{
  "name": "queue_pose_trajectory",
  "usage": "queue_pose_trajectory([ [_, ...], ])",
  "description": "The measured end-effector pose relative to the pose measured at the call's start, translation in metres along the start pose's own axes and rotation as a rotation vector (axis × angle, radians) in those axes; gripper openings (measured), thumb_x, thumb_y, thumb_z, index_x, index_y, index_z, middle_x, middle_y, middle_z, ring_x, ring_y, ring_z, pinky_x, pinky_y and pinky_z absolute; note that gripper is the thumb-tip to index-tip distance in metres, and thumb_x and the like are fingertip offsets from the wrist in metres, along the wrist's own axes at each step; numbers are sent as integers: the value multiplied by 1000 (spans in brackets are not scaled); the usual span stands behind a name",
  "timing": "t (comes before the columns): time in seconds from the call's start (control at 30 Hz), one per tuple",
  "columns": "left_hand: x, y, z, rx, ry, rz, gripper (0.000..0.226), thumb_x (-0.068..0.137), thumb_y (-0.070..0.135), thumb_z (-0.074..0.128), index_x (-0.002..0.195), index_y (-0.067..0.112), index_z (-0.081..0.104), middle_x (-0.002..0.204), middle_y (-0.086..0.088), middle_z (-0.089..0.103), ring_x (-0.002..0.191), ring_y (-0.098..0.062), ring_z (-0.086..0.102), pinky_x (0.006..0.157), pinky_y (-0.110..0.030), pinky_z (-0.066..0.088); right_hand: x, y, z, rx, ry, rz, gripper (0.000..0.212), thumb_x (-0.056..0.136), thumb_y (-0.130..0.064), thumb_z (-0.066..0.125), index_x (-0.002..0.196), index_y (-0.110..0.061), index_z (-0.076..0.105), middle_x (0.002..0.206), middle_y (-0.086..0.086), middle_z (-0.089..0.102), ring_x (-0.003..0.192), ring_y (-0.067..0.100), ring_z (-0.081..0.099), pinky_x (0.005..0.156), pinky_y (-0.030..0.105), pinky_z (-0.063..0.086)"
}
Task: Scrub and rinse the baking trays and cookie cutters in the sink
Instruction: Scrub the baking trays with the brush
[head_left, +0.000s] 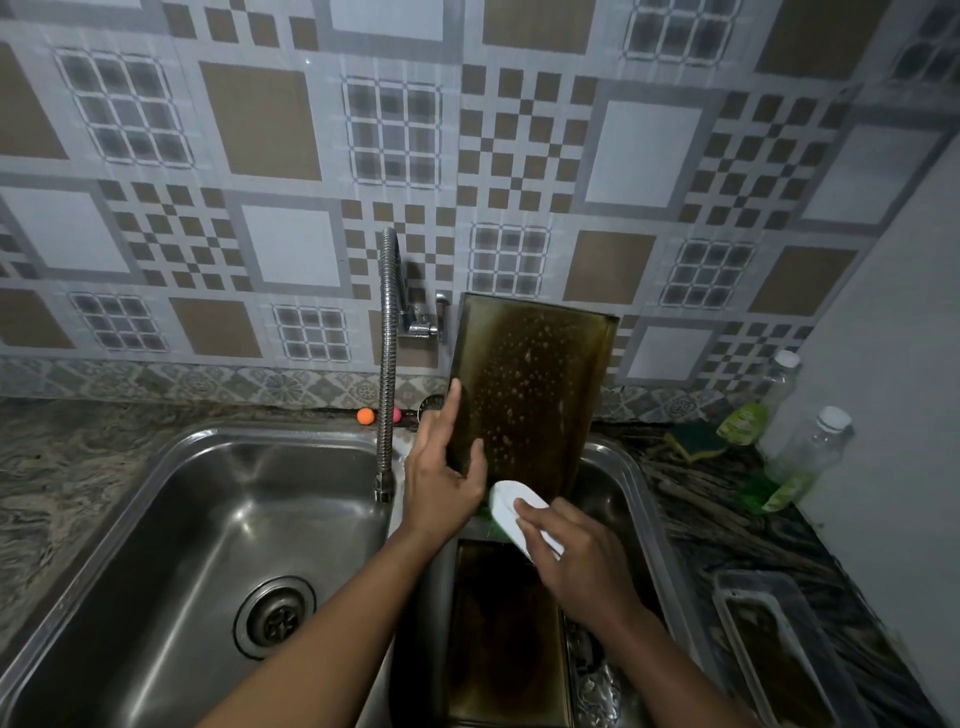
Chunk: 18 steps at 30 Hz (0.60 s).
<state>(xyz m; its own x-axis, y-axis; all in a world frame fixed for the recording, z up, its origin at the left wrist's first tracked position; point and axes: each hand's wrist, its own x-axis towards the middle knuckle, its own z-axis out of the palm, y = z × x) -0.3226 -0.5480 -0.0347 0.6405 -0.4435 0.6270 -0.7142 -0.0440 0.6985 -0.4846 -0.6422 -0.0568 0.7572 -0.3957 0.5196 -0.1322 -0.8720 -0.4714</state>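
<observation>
Baking tray (530, 384) stands on end over the right sink basin (621, 460); your left hand (441, 483) grips its left edge, your right hand (576, 556) clasps the brush (511, 501) against its lower end. Stiff, light, likely greasy-slick: hold it by the rim.

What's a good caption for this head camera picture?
Left hand props a stained baking tray up in the sink; right hand grips a brush.

Patterned brown-grey tile wall (270, 119); marbled stone counter (62, 467); dim light.
</observation>
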Motion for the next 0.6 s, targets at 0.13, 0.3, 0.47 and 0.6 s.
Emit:
queue_pose_trajectory([
  [0.13, 1, -3, -2, 39, -12, 18, 72, 88, 7, 65, 151, 15, 32, 114, -10, 58, 96, -17, 54, 88, -20, 46, -2, 19, -9, -28, 80, 143, 28, 90, -30, 59, 116, -25, 70, 90, -5, 66, 76, 15, 65, 57, 27, 50],
  [0.3, -2, -4, -2, 42, -31, 0, 74, 87, 7, 65, 152, 16, 31, 109, -6, 57, 88, -12, 54, 83, -15, 46, 21, 7, -22, 20, 296, 148, 27, 90, -25, 60, 113, -18, 72, 95, -4, 69, 86, 5, 60, 65, 19, 46],
  [0.47, -7, 0, 1, 30, -46, -7, 75, 89, 11, 64, 153, 23, 28, 103, -2, 52, 76, -11, 51, 68, -28, 50, 50, -4, -21, 94, 431, 121, 27, 95, -18, 58, 119, -10, 67, 100, 2, 67, 88, 8, 61, 68, 20, 50],
  [0.6, -11, 6, 3, 9, -83, 9, 76, 87, 13, 64, 153, 26, 28, 113, -3, 57, 82, -21, 59, 76, -32, 53, 93, -8, -38, 200, 606, 250, 28, 97, -17, 56, 121, -7, 65, 115, 2, 66, 104, 5, 58, 80, 0, 41],
])
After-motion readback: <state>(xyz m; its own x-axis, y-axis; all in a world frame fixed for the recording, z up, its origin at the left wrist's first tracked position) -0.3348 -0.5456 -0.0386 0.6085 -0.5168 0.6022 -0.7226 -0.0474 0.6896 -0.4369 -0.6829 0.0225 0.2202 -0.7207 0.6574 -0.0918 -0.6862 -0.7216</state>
